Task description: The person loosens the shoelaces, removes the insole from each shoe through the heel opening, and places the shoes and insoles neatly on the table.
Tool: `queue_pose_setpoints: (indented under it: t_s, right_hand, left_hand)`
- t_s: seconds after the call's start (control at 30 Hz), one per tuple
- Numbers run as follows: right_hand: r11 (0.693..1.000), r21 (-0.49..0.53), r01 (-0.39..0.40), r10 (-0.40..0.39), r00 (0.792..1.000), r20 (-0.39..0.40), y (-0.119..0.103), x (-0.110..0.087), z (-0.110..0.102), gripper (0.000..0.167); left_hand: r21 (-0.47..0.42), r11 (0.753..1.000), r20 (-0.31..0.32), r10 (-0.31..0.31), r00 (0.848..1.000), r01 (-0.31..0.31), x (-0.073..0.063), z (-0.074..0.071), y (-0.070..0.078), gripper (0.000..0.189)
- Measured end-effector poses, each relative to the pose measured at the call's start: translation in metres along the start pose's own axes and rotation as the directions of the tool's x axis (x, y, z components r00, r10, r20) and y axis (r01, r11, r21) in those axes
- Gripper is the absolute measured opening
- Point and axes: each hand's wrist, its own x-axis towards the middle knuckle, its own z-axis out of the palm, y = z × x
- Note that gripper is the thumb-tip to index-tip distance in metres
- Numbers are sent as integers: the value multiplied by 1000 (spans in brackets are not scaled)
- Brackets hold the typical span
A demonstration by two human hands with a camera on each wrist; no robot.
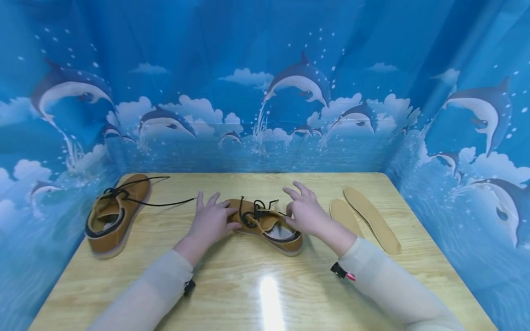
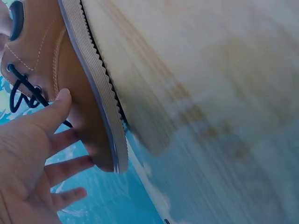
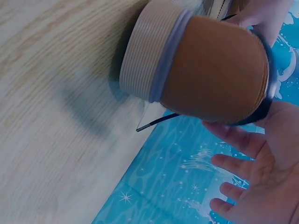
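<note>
A brown lace-up shoe point(image 1: 285, 242) with a dark collar and black laces lies at mid-table, toe to the left. My left hand point(image 1: 212, 219) holds its toe, the thumb point(image 2: 64, 95) on the near side and fingers reaching behind. At the heel, my right hand point(image 1: 307, 215) grips the collar edge between thumb and index finger, its other fingers spread. The heel point(image 3: 212, 70) fills much of the right wrist view. Black laces point(image 1: 250, 216) are loosely looped over the front, one end sticking out. A pale lining shows inside the shoe.
A matching brown shoe point(image 1: 134, 195) stands at the left of the table, its long black laces point(image 1: 165, 204) trailing right. Two tan insoles point(image 1: 372, 220) lie side by side to the right. A blue dolphin-print curtain point(image 1: 265, 151) encloses the back and sides of the wooden table point(image 1: 223, 294).
</note>
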Motion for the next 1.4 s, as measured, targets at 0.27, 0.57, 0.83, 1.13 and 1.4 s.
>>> queue_pose_setpoints:
  t_s: [0.27,0.57,0.83,1.13,1.4]
  right_hand:
    - [999,28,17,-17,1000,23,-5,-3,2,26]
    - [998,-23,60,-60,998,-2,-21,-10,10,35]
    - [997,-73,37,-40,998,-38,-33,-15,15,37]
    - [994,-113,-10,5,999,-45,-38,-19,11,36]
    - [995,-96,-37,33,999,-35,-37,-16,10,32]
  left_hand:
    - [-50,996,16,78,997,-77,12,3,-14,60]
    - [-68,992,49,110,993,-106,28,7,-24,58]
    - [-66,998,60,17,998,-13,27,8,-23,56]
    - [-122,979,-12,-166,986,163,3,-12,-12,53]
    - [-213,962,-154,-204,967,169,-17,-27,23,47]
